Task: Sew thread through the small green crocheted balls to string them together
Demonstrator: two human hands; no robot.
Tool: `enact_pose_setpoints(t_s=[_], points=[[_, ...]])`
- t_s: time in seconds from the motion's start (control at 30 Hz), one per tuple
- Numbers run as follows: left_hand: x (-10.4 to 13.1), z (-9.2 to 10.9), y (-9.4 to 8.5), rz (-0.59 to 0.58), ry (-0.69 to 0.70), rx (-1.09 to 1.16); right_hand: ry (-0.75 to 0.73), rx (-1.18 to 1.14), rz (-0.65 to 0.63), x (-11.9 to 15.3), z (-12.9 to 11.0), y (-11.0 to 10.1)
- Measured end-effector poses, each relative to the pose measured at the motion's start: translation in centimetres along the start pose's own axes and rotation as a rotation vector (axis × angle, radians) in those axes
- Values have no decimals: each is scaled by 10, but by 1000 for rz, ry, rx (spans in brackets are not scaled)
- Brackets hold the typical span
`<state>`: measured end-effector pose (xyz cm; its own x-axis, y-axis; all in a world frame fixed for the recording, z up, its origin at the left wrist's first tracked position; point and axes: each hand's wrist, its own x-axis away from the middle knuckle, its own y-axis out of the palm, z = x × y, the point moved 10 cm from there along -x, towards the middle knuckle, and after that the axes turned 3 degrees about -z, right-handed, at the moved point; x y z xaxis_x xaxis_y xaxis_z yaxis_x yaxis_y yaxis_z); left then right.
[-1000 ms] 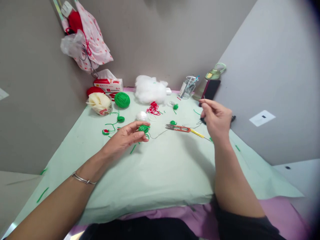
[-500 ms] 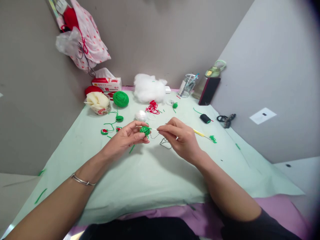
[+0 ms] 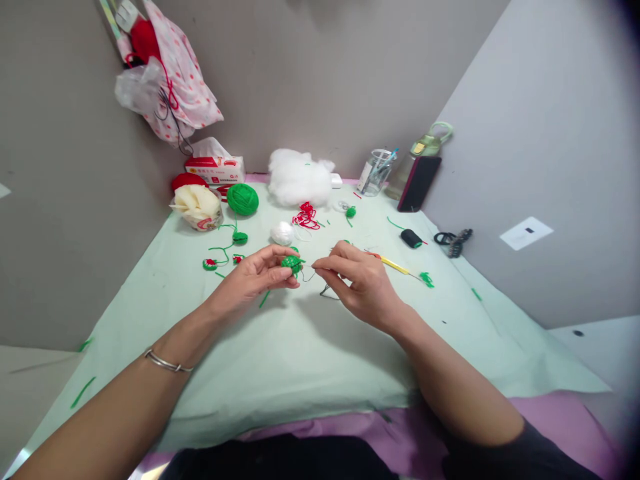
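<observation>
My left hand (image 3: 265, 270) is closed on a small green crocheted piece (image 3: 291, 264), held between thumb and fingers above the table. Facing it, my right hand (image 3: 357, 277) pinches a thin needle (image 3: 308, 266), of which only a short pale length shows by the fingertips. A dark thread (image 3: 309, 277) hangs in a loop between the green piece and the right hand. More dark thread lies on the cloth below the right hand. A yellow-handled crochet hook (image 3: 395, 265) rests just beyond that hand.
Green yarn (image 3: 243, 199), a white yarn ball (image 3: 283, 233), a tangle of red yarn (image 3: 306, 216) and white stuffing (image 3: 300, 179) lie farther back. To the right are a black thread spool (image 3: 411, 238), hair clip (image 3: 454, 241), phone (image 3: 420, 184) and glass jar (image 3: 376, 173).
My right hand has shifted slightly, and less of the needle shows between it and the green piece. The left hand keeps its hold with little movement.
</observation>
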<state>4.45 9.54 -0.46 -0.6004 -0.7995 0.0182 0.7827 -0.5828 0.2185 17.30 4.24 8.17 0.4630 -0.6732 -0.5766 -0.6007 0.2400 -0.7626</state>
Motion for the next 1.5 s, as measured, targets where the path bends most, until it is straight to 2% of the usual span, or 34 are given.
enact_pose_setpoints(t_s=[0.27,0.43,0.6,0.8,0.9,1.13,1.3,1.5], points=[[-1,-4,-2,-4,-3,-10,-14,-54,1,0,-1,-1],[-1,-8,-3,-5,-4,-64,-1,-23,-48,-1,-3,3],[-3,-13,1,-8,2,-110,102,-136,-67,-1,9,11],[0,-3,1,43,45,-124,283,-356,-58,1,32,15],[1,-1,2,27,37,-145,330,-444,-76,0,38,14],[4,-1,16,-70,39,-156,326,-629,-131,0,37,22],[5,4,16,1,52,-202,344,-569,-107,0,35,23],[5,14,14,56,129,-148,267,-573,-158,-1,34,16]])
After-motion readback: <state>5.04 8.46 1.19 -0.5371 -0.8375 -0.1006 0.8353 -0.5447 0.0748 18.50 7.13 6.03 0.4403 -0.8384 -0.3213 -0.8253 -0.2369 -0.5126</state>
